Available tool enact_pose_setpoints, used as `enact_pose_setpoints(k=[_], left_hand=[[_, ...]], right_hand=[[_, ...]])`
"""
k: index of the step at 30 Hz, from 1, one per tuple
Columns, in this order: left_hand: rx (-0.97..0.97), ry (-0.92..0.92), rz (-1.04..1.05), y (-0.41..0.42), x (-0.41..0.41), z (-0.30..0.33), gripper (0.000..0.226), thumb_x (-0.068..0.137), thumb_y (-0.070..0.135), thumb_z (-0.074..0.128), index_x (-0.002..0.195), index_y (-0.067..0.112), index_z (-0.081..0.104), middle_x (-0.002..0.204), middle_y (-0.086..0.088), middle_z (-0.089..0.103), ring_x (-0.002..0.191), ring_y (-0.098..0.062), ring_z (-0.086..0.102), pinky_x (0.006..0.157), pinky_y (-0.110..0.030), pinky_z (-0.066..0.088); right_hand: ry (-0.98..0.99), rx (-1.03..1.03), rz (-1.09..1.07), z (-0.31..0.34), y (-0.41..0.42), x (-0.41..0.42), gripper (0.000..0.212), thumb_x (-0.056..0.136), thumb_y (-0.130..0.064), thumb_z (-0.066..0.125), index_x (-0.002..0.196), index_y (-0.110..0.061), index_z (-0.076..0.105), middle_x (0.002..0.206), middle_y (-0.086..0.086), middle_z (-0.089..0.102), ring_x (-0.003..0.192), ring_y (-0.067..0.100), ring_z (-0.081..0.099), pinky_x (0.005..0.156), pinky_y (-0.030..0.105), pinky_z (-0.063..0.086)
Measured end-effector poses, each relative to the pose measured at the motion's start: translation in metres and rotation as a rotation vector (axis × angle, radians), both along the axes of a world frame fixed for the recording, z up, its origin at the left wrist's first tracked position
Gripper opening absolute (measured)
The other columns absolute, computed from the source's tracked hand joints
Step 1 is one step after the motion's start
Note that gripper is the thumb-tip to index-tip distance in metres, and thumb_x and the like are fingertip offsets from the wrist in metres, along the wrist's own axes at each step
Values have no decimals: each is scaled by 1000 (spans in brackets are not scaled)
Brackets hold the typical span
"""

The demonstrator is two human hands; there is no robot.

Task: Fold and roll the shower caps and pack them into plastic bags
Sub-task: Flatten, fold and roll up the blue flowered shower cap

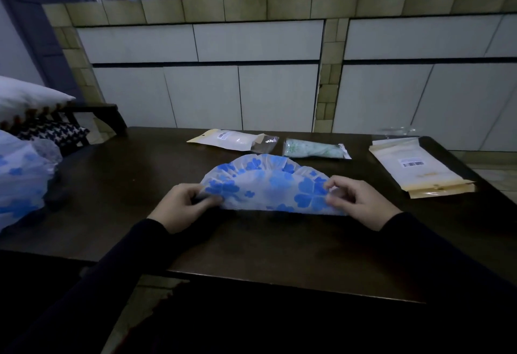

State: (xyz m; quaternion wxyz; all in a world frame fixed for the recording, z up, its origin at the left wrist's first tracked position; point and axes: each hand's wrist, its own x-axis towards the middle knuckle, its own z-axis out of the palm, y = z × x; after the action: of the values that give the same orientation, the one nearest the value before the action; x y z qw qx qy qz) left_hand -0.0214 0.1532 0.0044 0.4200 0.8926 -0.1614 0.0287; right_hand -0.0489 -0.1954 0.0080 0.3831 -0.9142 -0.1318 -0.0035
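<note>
- Blue-flowered plastic, folded into a half circle: the shower cap [268,185] lies flat on the dark table [140,180] between my hands, straight edge toward me.
- My left hand [181,205] pinches the cap's left corner, fingers curled around it.
- My right hand [361,202] pinches the right corner between thumb and fingertips.
- Beyond my hands lie a white pouch [228,139] and a bagged green cap [316,148].
- Right of my right hand sits a stack of empty bags [419,167].
- Far left of my left hand, more blue caps [21,174] are heaped.
</note>
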Motion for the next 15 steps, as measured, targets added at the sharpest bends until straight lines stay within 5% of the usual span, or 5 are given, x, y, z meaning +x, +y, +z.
enact_pose_setpoints(k=[3,10,15], left_hand=[[-47,28,92,-13,12,5,21,90,29,63,73,17,68,68,5,69,64,-2,61,63,-15,46],[103,25,285,-30,44,-2,37,90,39,62,66,11,57,62,-1,53,64,-18,52,57,-28,34],[289,-48,364,-36,46,-6,31,90,41,61,114,20,64,108,-2,66,100,-20,59,80,-26,41]], right_hand=[[-36,-96,-1,-4,0,8,34,80,-47,67,106,-26,63,101,-10,66,92,3,61,85,30,53],[-137,152,-264,-5,13,33,23,90,-45,58,92,-22,64,87,-4,66,82,10,62,81,38,53],[-69,-19,-338,-12,16,45,12,94,-31,56,105,-34,52,109,-11,58,103,11,57,87,30,46]])
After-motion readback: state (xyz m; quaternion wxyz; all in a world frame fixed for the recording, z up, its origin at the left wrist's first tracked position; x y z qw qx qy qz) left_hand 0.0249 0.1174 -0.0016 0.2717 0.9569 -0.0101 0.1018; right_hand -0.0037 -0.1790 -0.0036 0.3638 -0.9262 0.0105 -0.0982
